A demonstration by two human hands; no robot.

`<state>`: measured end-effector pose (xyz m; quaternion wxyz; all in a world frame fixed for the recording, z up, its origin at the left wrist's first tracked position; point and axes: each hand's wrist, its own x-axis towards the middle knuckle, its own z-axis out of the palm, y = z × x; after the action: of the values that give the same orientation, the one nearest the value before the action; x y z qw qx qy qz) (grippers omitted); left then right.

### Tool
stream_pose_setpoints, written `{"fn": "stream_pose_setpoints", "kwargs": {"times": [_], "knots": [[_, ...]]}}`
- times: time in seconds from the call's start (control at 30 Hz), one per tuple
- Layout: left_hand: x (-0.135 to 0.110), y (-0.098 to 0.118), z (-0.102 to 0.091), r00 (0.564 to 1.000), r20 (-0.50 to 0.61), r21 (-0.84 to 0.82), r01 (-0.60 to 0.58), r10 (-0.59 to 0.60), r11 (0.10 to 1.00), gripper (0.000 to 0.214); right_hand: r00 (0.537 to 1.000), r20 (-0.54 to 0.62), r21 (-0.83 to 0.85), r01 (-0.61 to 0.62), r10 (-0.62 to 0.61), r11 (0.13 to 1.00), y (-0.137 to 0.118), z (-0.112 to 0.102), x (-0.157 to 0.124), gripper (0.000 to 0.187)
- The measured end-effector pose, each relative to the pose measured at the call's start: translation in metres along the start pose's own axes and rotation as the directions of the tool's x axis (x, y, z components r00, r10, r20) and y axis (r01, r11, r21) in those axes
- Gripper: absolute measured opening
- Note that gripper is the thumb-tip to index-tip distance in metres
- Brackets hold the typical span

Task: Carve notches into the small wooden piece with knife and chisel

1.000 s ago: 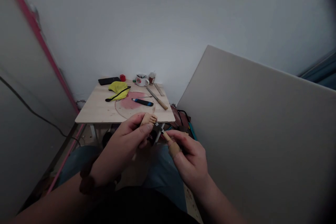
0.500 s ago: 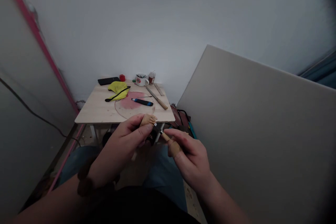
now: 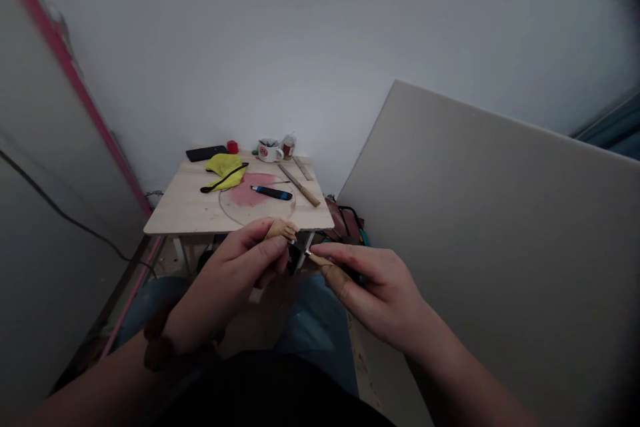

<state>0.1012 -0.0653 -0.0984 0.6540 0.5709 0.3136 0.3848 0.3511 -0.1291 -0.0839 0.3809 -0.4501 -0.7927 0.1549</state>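
My left hand [image 3: 250,260] is closed round a small carved wooden piece [image 3: 281,228], pale brown, with finger-like ridges at its right end. In my right hand [image 3: 385,290] is a carving knife [image 3: 317,259] with a slim wooden handle and a dark metal shank. Its tip reaches the right end of the wooden piece; whether the edge is cutting in, I cannot tell. A tan wrap covers my right thumb [image 3: 338,280]. Both hands are held just in front of the table's near edge, above my lap.
On the small wooden table [image 3: 175,210] lie a blue-black utility knife [image 3: 273,193], a wooden-handled file [image 3: 305,192], a ruler [image 3: 303,168], a yellow cloth [image 3: 225,170] and a black phone [image 3: 206,153]. A white mug [image 3: 269,151] stands at the back. A large pale panel [image 3: 490,233] rises at right.
My right hand has turned, its wrist swinging right, and the knife lies at a flatter angle. The left hand still holds the wooden piece, turned slightly.
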Motion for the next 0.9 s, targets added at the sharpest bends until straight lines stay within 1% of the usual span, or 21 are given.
{"fn": "stream_pose_setpoints", "kwargs": {"times": [0.23,0.4,0.5,0.7,0.9], "knots": [[0.0,-0.002,-0.004,1.0,-0.022,0.013,-0.002,0.003,1.0,0.037,1.0,0.005,-0.027,0.026,-0.026,0.999,-0.004,-0.006,0.001,0.048],[0.002,-0.003,-0.004,0.999,0.038,-0.024,0.025,-0.025,0.999,0.037,0.999,0.016,-0.012,0.043,-0.043,0.999,-0.006,-0.009,0.005,0.049],[0.002,-0.003,-0.003,0.999,0.041,-0.031,0.03,-0.029,0.999,0.036,0.999,0.035,-0.005,0.036,-0.036,0.999,-0.007,-0.01,0.007,0.051],[0.0,-0.007,-0.005,0.999,0.005,0.034,0.032,-0.032,0.999,0.033,0.997,0.078,0.003,0.014,-0.014,1.0,-0.004,-0.013,0.007,0.054],[0.001,-0.009,-0.004,1.0,0.018,0.074,0.007,-0.008,0.997,0.038,0.999,0.047,0.02,0.019,-0.02,1.0,-0.006,-0.01,0.007,0.05]]}}
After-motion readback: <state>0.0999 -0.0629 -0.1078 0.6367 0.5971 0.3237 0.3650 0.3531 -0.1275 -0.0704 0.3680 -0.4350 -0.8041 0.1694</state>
